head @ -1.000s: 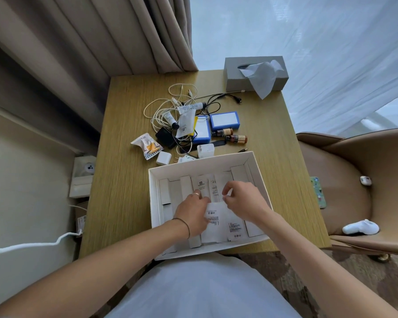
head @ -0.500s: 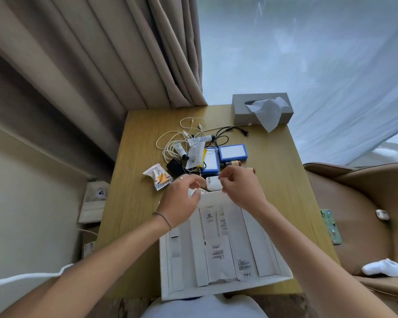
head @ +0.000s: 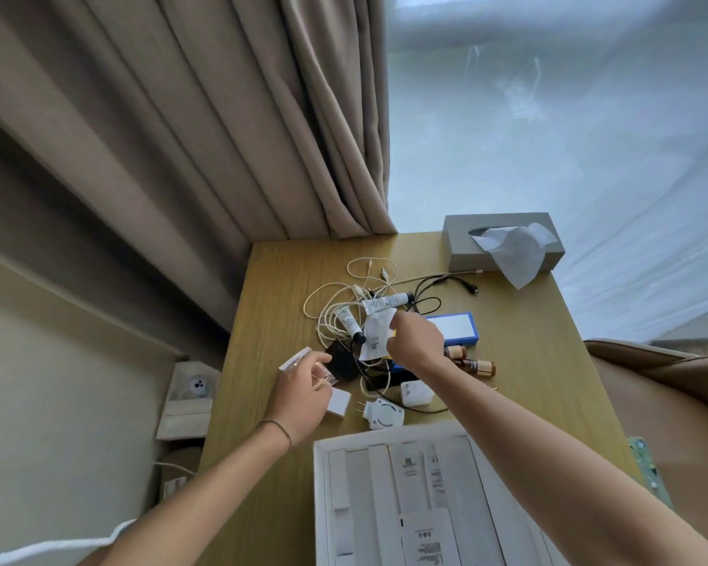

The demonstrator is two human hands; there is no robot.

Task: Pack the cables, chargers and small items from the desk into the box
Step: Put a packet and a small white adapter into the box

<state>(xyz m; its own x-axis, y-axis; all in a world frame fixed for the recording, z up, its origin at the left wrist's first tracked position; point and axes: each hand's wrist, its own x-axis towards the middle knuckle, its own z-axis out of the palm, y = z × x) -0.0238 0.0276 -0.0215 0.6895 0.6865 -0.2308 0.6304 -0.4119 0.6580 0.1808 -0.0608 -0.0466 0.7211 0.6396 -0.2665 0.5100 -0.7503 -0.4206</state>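
A white box (head: 320, 488) with paper strips inside lies at the desk's near edge. Beyond it is a pile: white cables (head: 332, 310), a black cable (head: 446, 279), two tubes (head: 389, 302), a blue case (head: 456, 328), brown bottles (head: 478, 366), a black adapter (head: 341, 362) and white chargers (head: 415, 393). My left hand (head: 303, 392) grips a white-and-orange snack packet (head: 296, 358) at the pile's left side, next to a small white cube charger (head: 339, 402). My right hand (head: 415, 341) pinches a white sachet (head: 375, 335) in the middle of the pile.
A grey tissue box (head: 462, 243) stands at the desk's far right corner. Beige curtains (head: 221, 136) hang behind and to the left. A tan chair (head: 671, 386) is on the right. A wall socket (head: 196, 386) sits below the desk's left edge.
Both hands left the inside of the box and reached forward into the pile. The left hand took hold of the snack packet and the right hand took the white sachet.
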